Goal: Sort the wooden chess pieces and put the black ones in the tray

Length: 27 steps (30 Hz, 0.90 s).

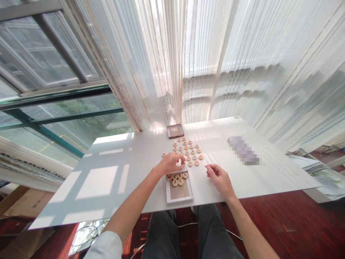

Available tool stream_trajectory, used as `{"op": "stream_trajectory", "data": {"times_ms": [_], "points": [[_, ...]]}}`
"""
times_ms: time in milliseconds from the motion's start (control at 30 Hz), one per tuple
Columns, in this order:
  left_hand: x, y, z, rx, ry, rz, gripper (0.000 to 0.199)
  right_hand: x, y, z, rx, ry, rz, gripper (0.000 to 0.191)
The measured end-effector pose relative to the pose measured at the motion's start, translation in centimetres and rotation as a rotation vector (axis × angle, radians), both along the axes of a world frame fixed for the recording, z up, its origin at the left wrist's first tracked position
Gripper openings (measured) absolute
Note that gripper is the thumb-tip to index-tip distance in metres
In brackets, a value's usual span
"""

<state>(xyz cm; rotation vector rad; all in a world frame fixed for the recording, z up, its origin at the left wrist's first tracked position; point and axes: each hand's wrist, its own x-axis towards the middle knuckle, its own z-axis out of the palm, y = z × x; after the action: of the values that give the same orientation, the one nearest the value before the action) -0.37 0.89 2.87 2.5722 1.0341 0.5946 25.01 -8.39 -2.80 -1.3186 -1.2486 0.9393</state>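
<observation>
Round wooden xiangqi pieces [191, 147] with red or dark characters lie spread on the white table [151, 162]. Over the near edge of this group, my left hand [170, 163] pinches one xiangqi piece [183, 163] between thumb and index finger. Just below that hand is a shallow light-rimmed box tray [168, 197]. Several pieces with dark characters, among them one piece [180, 182], lie in two rows in its far part. My right hand [219, 178] rests right of the pieces, loosely closed, with nothing visible in it.
Behind the pieces lies a second shallow box part [175, 131], brown inside. A blurred-out object [244, 150] is on the table's right side. Sheer curtains [215, 72] hang behind the table, and a window [51, 54] is at the left. Cardboard [27, 207] stands on the floor.
</observation>
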Motion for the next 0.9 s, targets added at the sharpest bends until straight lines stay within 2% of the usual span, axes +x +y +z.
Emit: {"op": "stream_trajectory", "data": {"times_ms": [133,267,500,733,900], "points": [[-0.7,-1.2,1.7,-0.013,-0.082,0.054,0.020,-0.1,0.0,-0.1,-0.002,-0.010,0.003,0.035],[-1.1,-3.6,2.4,-0.135,-0.267,0.007,0.022,-0.2,0.0,-0.2,0.001,-0.043,0.026,0.034],[-1.4,-7.8,0.7,-0.249,-0.495,0.067,0.021,-2.2,-1.0,-0.2,0.056,-0.059,0.036,0.039],[-1.0,-10.7,-0.9,-0.331,-0.642,0.147,0.026,-7.0,-3.4,1.7,0.068,0.142,0.285,0.033],[-0.6,-12.2,-1.1,-0.280,-0.673,0.155,0.023,-8.3,-3.8,2.9,0.035,0.261,0.341,0.035]]}}
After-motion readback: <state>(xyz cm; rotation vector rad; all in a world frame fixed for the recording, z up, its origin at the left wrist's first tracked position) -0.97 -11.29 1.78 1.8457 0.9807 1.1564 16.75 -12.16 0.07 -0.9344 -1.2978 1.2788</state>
